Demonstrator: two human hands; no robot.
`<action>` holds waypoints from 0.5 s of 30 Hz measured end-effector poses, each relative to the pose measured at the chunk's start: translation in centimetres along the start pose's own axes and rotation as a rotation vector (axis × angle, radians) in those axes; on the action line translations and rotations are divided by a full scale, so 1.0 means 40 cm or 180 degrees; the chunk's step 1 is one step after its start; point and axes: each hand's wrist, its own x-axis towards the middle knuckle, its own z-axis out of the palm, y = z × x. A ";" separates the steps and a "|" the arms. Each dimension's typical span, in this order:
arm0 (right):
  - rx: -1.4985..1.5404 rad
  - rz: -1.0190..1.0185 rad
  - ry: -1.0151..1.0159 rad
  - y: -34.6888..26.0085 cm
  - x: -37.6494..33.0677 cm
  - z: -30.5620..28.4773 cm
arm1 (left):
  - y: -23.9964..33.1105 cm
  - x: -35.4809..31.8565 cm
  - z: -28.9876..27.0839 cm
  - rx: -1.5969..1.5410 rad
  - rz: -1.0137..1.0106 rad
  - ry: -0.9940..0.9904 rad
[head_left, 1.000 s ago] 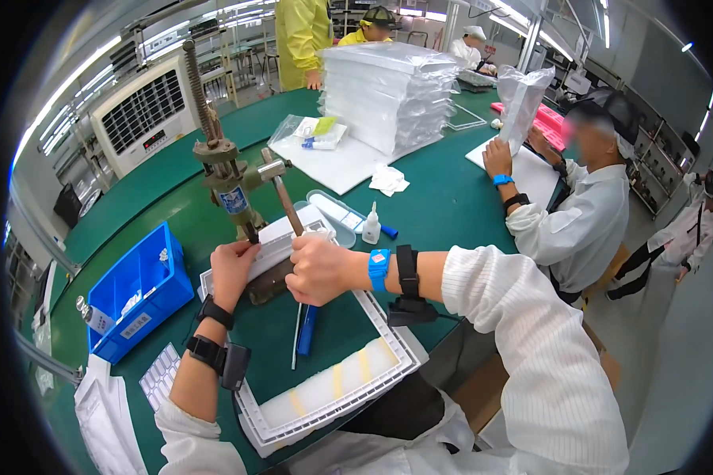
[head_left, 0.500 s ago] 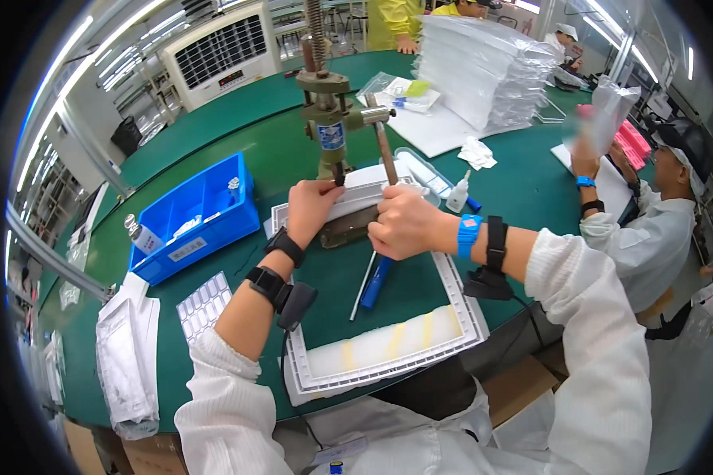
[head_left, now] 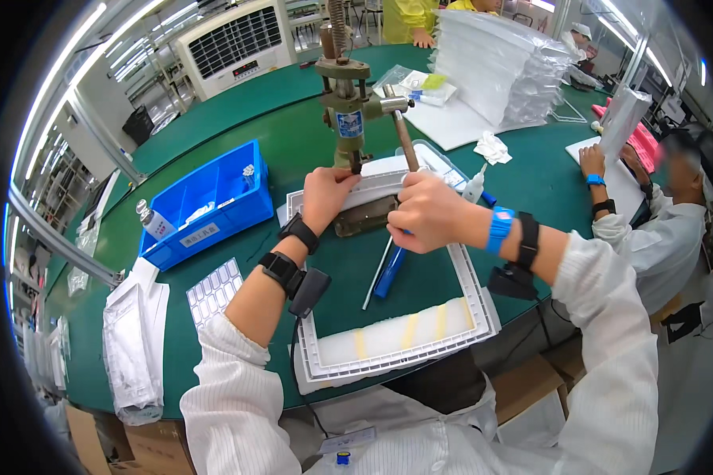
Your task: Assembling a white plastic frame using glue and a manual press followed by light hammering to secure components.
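A small hand press (head_left: 347, 103) stands on the green table (head_left: 285, 134). My right hand (head_left: 424, 212) is closed around its lever handle (head_left: 404, 138), which slants down from the press head. My left hand (head_left: 327, 194) rests at the press base (head_left: 364, 215), fingers on a small part under the ram; the part itself is hidden. A white tray (head_left: 467, 305) with a foam sheet lies in front of me, and a blue pen-like tool (head_left: 390, 271) and a thin rod (head_left: 376, 273) lie across it.
A blue parts bin (head_left: 202, 202) sits to the left, with a small bottle (head_left: 152, 220) and a white blister sheet (head_left: 214, 289) near it. Bagged white trays (head_left: 135, 348) lie at far left. Stacked white trays (head_left: 491, 71) stand behind. A seated co-worker (head_left: 657, 214) works at right.
The view has tilted down and moved closer, so press and hands sit nearer the middle. Both hands keep their places on lever and press base.
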 end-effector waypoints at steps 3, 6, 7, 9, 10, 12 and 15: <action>0.1084 0.0335 0.0496 0.008 0.052 -0.134 | -0.004 0.002 -0.006 -0.0075 0.0053 0.0065; 0.2428 0.1366 0.1246 0.069 0.148 -0.253 | -0.008 -0.001 -0.026 -0.0117 -0.0027 0.0087; 0.2515 0.1495 0.1533 0.102 0.195 -0.292 | -0.003 0.003 -0.029 -0.0120 0.0003 0.0089; 0.3132 0.1746 0.1917 0.225 0.245 -0.286 | -0.007 0.009 -0.013 -0.0247 -0.0127 -0.0069; 0.3468 0.1871 0.2229 0.298 0.265 -0.263 | 0.005 0.016 -0.006 -0.0249 -0.0087 -0.0077; 0.3682 0.1981 0.2237 0.383 0.308 -0.232 | 0.011 0.020 -0.012 -0.0514 -0.0227 0.0107; 0.3801 0.2297 0.2312 0.377 0.353 -0.170 | -0.038 0.004 -0.082 -0.1114 -0.0466 0.0372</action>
